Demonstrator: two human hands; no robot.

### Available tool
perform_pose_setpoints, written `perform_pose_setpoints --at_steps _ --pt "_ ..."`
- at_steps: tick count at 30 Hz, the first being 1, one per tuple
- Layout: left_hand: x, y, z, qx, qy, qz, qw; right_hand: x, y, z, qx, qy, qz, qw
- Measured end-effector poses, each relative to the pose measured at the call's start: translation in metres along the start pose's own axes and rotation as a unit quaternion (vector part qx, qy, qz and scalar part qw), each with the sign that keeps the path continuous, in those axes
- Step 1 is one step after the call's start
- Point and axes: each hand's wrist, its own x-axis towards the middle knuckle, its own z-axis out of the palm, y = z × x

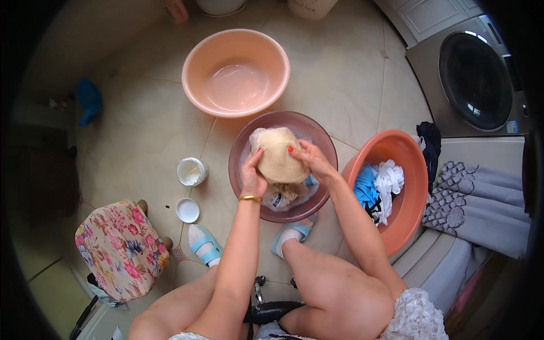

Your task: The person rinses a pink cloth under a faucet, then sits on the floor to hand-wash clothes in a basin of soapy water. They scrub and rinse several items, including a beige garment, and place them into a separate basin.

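Between my two hands is a rounded beige cloth item (281, 156), wet-looking, with suds at its top left edge. My left hand (254, 174) grips its left side, a gold bangle on the wrist. My right hand (313, 159) holds its right side, thumb on top. Both hands are over a dark pink plastic basin (329, 170) on the floor. Inside the basin, below the held item, lies more soaked beige fabric (289, 193) among soapy water, with a bit of light blue cloth at the right. What the item looks like underneath is hidden.
An empty-looking peach basin (236, 72) stands beyond. At right, an orange basin (418, 191) holds blue and white clothes. An opened tub of white paste (192, 172) and its lid (187, 210) sit left, near a floral stool (123, 250). A washing machine (471, 80) stands upper right.
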Motion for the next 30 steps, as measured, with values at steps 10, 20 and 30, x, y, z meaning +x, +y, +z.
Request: perform_pose_setpoints --at_steps 10,20,30 --pt "0.043 -0.020 -0.027 0.397 0.302 -0.013 0.867 0.053 0.014 0.027 -0.489 0.104 0.041 0.865" --pt "0.075 -0.045 -0.027 0.613 0.382 0.033 0.691 0.100 0.057 0.014 -0.644 0.116 0.063 0.754" --pt "0.043 -0.006 -0.023 0.154 0.078 -0.123 0.977 -0.003 0.000 0.013 -0.278 0.099 -0.139 0.945"
